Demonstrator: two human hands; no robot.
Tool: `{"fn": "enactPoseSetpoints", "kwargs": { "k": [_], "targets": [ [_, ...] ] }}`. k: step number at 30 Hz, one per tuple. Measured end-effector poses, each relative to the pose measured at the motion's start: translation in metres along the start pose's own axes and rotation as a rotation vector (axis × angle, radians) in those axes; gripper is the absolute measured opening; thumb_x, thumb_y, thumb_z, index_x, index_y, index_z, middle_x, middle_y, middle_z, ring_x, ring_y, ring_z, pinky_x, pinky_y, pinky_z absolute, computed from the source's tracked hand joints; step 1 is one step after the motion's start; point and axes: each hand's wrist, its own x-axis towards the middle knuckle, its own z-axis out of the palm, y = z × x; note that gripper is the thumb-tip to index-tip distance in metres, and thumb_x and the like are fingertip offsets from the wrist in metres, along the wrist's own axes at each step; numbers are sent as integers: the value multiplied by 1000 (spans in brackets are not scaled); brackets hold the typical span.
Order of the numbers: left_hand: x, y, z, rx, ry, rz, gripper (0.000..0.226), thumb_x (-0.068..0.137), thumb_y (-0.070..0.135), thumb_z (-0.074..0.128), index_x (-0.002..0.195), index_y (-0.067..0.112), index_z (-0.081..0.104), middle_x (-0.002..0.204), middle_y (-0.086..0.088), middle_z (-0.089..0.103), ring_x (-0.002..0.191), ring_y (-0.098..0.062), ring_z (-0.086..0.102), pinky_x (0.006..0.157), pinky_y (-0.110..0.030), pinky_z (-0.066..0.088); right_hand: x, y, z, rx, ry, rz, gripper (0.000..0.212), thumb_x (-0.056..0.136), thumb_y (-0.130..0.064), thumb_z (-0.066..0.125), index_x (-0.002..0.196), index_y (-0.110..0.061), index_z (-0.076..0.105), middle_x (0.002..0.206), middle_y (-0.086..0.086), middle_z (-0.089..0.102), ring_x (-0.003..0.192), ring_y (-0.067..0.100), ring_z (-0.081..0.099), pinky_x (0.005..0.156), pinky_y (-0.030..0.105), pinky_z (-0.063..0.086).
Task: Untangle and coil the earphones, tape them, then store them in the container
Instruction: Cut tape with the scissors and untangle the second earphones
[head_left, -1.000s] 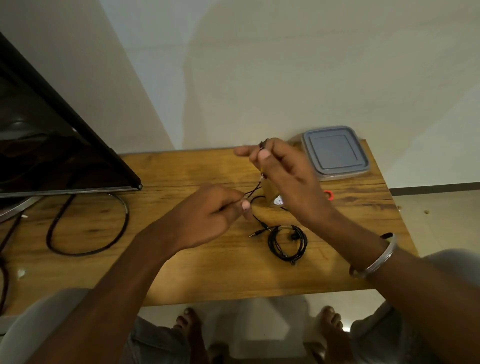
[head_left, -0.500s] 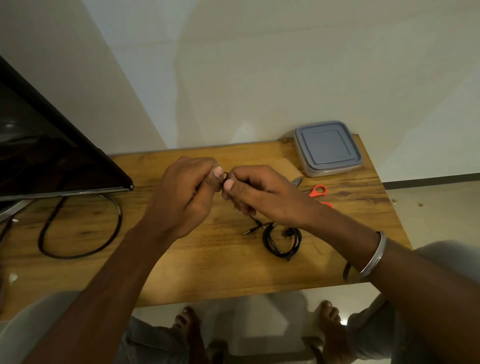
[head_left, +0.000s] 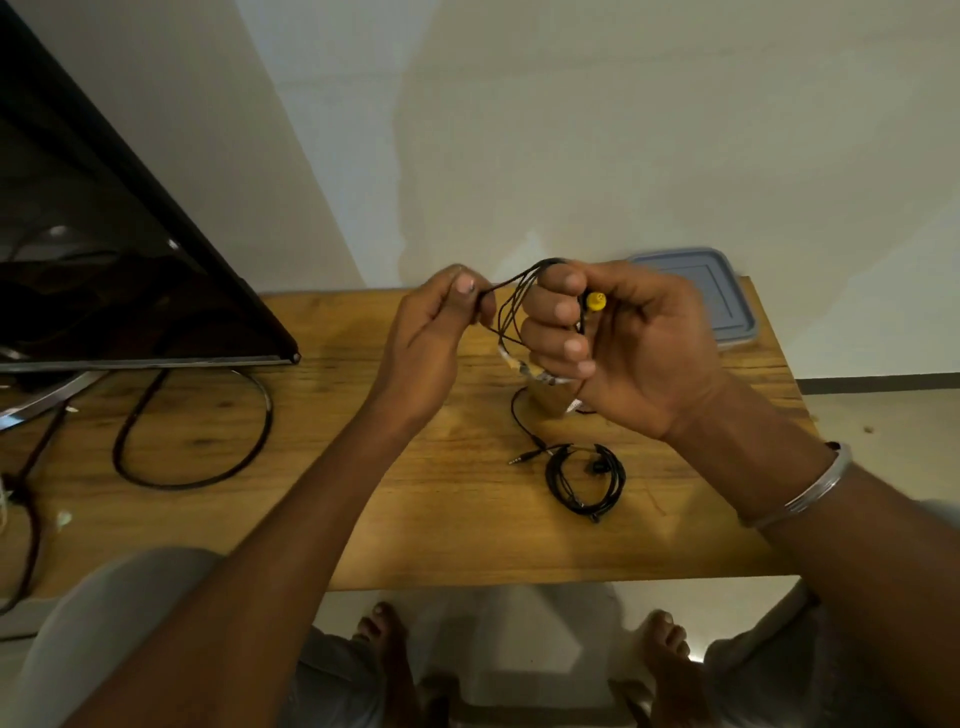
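My right hand (head_left: 618, 343) is closed around several loops of black earphone cable (head_left: 511, 306), with a yellow earbud tip (head_left: 595, 301) poking out between thumb and fingers. My left hand (head_left: 436, 332) pinches the cable's free strand beside the loops. Both hands are raised above the wooden table (head_left: 363, 493). The cable hangs down from my right hand to its jack plug (head_left: 522, 458) on the table. A second pair of black earphones (head_left: 584, 480) lies coiled on the table under my right wrist. The grey lidded container (head_left: 727, 296) stands at the back right, partly hidden by my right hand.
A black monitor (head_left: 104, 249) fills the left side, with a thick black cable (head_left: 192, 431) looped on the table in front of it. A small brown object (head_left: 550, 400) sits under my right hand. My knees and bare feet show below the table's front edge.
Both hands have lifted higher above the table. The cable is now wound in loops around my right fingers, and the yellow earbud has come into sight. The scissors are now hidden.
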Motion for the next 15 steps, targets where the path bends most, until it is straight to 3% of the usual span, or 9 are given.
{"fn": "enactPoseSetpoints", "kwargs": {
  "k": [3,6,11,15],
  "targets": [
    [19,15,9,92,97,96,32,107,16,35,82,19,54,79,12,53,76,-6,50,73,-31,48,-3,-11,-1,-77,48,-63,20,90,-20,38,75,-15,50,68,-2,49,54,11,43,46,21,30],
    [42,38,14,305,148,244,29,107,16,37,87,15,57,85,1,58,78,-7,53,71,-28,44,-6,-27,-7,-126,126,-155,20,91,-20,37,75,-16,47,67,-2,46,54,11,40,46,22,28],
    [65,60,1,737,106,521,33,107,20,37,93,5,63,88,-7,63,86,-24,58,75,-39,45,-7,-30,-18,-72,184,-204,15,87,-19,39,74,-17,46,66,-4,43,53,10,36,46,22,24],
    [66,59,-26,858,71,432,38,108,33,35,96,10,63,62,7,51,61,-16,51,63,-36,44,-6,-36,-21,37,161,-237,14,86,-18,39,74,-18,45,64,-5,42,52,9,37,45,21,25]
  ]
}}
